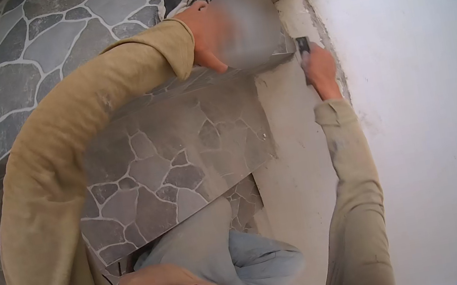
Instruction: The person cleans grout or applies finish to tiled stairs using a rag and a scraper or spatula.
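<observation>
My left hand reaches over the edge of the upper stone-patterned step. Its thumb points down along the edge, while a grey blurred patch hides the other fingers. Right behind it lies a black-and-white cloth-like item, partly covered by the hand. My right hand is closed around a small dark, flat tool, held upright by the end of the step where it meets the wall. The tool's exact kind cannot be made out.
A white wall rises on the right, with a rough cement seam along it. Lower stone-patterned tiled steps descend toward my bent leg in pale trousers. A bare, pale strip runs between the steps and the wall.
</observation>
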The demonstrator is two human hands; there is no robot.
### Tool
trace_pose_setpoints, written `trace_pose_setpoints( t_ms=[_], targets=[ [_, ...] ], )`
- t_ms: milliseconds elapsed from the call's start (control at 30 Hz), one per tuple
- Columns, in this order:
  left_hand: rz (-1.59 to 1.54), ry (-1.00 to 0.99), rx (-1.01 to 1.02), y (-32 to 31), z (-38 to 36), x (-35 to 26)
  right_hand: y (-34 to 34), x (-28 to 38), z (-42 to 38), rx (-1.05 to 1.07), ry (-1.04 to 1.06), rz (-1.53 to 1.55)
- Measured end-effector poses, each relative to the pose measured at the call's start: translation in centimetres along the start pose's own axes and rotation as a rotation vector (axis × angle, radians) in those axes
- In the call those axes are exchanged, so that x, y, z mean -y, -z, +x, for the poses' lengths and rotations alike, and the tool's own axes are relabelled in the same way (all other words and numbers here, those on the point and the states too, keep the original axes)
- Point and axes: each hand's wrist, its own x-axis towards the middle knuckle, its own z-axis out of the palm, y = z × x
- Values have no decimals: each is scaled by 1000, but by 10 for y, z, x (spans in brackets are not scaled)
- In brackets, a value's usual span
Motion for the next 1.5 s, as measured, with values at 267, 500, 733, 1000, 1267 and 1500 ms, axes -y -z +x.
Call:
trace_pose_setpoints(
  t_ms=[267,500,733,1000,1267,1500],
  targets=[
    [-89,-95,-3,-8,11,4,-11,15,14,33,-6,-102],
    [-166,-96,1,-6,11,1,11,27,22,133,-120,-195],
    [-199,-88,-33,-8,12,0,14,27,28,106,-88,-154],
    [-205,-100,-35,-7,12,-2,16,31,20,116,-134,-168],
    [-228,-119,-76,-11,15,-4,5,28,28,79,-76,-184],
    [-216,-133,-75,-10,16,-4,-10,17,35,61,-21,-137]
  ],
)
